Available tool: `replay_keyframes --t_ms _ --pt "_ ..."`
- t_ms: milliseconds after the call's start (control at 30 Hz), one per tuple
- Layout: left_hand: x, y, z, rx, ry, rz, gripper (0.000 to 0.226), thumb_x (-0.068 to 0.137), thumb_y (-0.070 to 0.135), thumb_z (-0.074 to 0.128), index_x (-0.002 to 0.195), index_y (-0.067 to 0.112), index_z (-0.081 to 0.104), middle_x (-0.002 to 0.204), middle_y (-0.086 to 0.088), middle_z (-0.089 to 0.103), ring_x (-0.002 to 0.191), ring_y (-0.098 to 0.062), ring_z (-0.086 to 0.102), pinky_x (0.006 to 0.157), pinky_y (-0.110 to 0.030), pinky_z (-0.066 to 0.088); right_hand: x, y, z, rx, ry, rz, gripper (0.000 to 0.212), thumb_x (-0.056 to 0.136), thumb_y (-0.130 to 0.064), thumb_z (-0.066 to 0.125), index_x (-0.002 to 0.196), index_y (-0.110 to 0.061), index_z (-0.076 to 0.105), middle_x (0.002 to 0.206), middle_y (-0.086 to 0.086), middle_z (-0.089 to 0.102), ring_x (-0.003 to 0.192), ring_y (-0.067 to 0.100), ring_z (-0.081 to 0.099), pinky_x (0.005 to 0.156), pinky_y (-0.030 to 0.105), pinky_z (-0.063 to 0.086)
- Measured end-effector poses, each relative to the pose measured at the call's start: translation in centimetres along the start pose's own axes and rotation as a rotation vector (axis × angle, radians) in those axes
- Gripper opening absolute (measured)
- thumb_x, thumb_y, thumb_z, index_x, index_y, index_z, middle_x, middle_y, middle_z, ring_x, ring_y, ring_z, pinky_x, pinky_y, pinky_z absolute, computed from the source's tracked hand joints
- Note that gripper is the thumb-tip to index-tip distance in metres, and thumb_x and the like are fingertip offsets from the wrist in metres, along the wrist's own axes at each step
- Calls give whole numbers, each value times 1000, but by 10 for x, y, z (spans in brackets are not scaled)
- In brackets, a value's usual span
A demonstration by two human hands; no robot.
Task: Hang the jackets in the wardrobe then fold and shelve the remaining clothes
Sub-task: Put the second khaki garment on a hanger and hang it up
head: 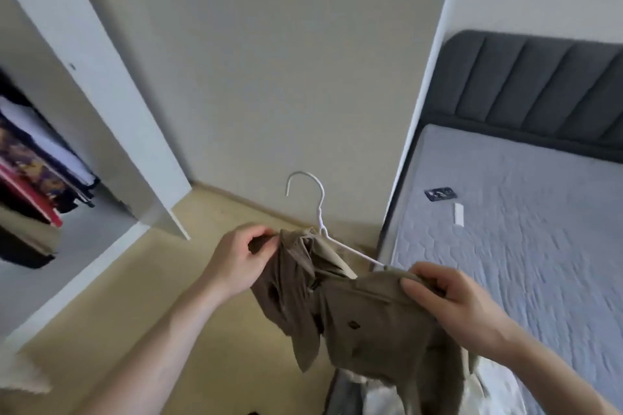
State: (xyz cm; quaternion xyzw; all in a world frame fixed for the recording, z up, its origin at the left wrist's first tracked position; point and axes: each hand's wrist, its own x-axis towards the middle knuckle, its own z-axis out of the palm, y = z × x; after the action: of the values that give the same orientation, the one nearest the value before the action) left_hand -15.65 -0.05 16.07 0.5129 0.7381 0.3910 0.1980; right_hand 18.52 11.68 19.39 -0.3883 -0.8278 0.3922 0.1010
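A brown jacket (371,320) hangs in front of me at the lower middle, partly on a white hanger (320,209) whose hook points up. My left hand (242,259) pinches the jacket's left shoulder by the collar. At the other end of the hanger my right hand (448,296) grips the right shoulder. The open wardrobe (101,131) stands at the left, with dark and coloured clothes (37,172) hanging inside.
A bed with a grey quilted mattress (526,246) and dark padded headboard (539,84) fills the right side. A small dark object (440,194) and a white one (458,213) lie on it. Pale clothes (381,394) sit below the jacket. Beige floor (168,296) lies between wardrobe and bed.
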Motion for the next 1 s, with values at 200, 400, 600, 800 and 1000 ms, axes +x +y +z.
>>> replay_keyframes --t_ms 200,400,600,800,1000 --pt "-41 -69 -113 132 243 -163 27 95 34 68 122 31 65 119 19 59 110 1 55 95 -17 42 73 -106 91 134 -33 -116 44 96 -50 60 75 -13 54 59 0 45 57 11 42 54 26 35" --pt "-99 -134 -216 22 263 -361 10 96 44 64 106 44 65 108 26 64 98 6 62 85 -18 50 147 -199 196 198 -37 -202 40 99 -47 59 76 -15 52 59 -10 37 57 6 37 53 26 33" --pt "-121 -169 -282 -80 166 -393 14 96 56 57 100 48 67 101 21 70 90 0 69 77 -21 52 197 -297 282 303 -181 -237 31 101 -30 57 71 -23 55 59 -13 41 57 6 41 60 33 36" --pt "-106 -185 -345 -226 230 -482 35 92 64 52 98 35 71 93 14 74 85 -5 72 72 -23 49 239 -388 343 353 -315 -324 15 97 -18 54 86 -16 63 79 6 63 76 17 59 68 25 45" --pt "-58 -227 -403 -358 433 -666 59 94 63 56 99 8 75 88 -12 73 78 -21 69 64 -28 52 297 -466 405 426 -546 -430 12 100 -18 57 101 -24 67 89 -8 72 86 8 70 75 21 54"
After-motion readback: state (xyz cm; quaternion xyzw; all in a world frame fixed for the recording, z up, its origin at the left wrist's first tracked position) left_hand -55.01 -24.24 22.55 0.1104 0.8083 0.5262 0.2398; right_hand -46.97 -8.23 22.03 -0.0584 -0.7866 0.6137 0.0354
